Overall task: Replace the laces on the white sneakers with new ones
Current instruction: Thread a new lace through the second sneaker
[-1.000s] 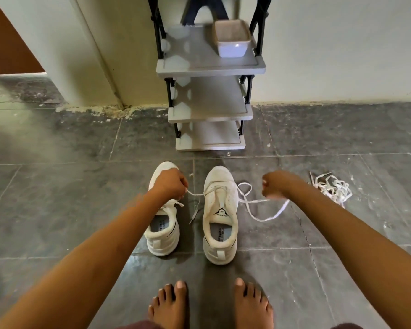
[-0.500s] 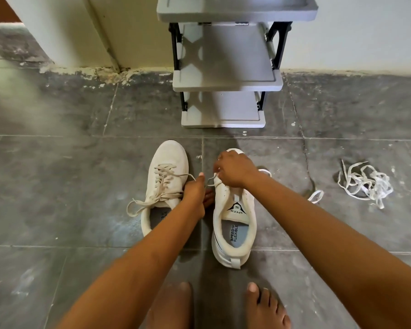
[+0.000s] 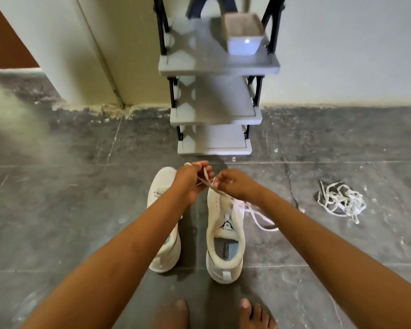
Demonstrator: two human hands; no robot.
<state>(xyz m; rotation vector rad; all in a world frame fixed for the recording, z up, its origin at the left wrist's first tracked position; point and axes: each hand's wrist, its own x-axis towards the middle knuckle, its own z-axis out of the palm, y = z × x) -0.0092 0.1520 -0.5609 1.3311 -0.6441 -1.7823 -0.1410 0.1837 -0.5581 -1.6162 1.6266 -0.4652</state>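
Two white sneakers stand side by side on the dark tiled floor. The left sneaker [image 3: 163, 243] is partly hidden by my left forearm. The right sneaker [image 3: 224, 236] shows its tongue and insole. My left hand [image 3: 190, 180] and my right hand [image 3: 234, 184] hover over the toe of the right sneaker, and each pinches an end of the white lace [image 3: 208, 182] stretched between them. The lace's loose tail [image 3: 261, 218] trails on the floor to the right of that sneaker.
A tangled pile of white laces [image 3: 341, 201] lies on the floor at the right. A grey three-tier shoe rack [image 3: 214, 115] stands against the wall just beyond the sneakers, with a white tub [image 3: 243, 35] on its top shelf. My bare feet [image 3: 254, 314] stand behind the sneakers.
Both hands have risen and come together above the right sneaker's toe, drawing the lace up between them. The camera has tilted up, so the rack's top shelf shows again.
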